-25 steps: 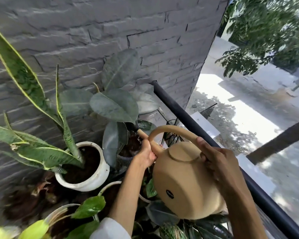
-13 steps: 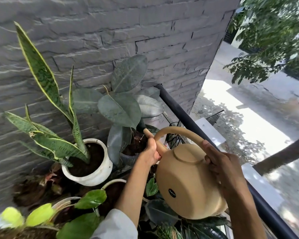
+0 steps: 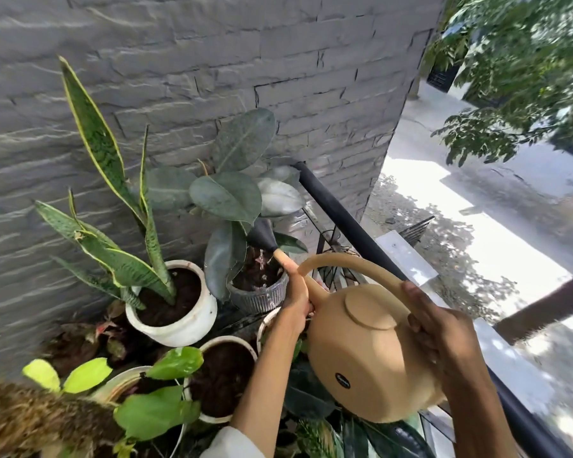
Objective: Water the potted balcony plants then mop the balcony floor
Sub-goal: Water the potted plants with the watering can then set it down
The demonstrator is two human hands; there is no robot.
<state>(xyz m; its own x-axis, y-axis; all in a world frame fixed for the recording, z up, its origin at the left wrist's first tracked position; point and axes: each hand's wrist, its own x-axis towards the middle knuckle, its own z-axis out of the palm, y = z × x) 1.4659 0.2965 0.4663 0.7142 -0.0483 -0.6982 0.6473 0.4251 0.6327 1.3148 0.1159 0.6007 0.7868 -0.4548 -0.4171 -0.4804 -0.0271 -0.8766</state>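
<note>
watering was in hand: we tipped the can (image 3: 374, 355), right hand (image 3: 444, 335) clasping its handle, left hand (image 3: 296, 302) gripping the spout over the ribbed pot (image 3: 262, 297); neighbouring pots probably came next.

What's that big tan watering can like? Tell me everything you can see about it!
The watering can is tan and smooth, and looks like plastic. It has a round, fat body, a flat round lid on top, a small dark oval label low on its side, a tall arched handle, and a thin spout ending in a dark cone-shaped nozzle. It is tipped forward and to the left, dribbling water into the ribbed grey pot. The right hand holds the handle's rear; the left hand steadies the spout.
</note>
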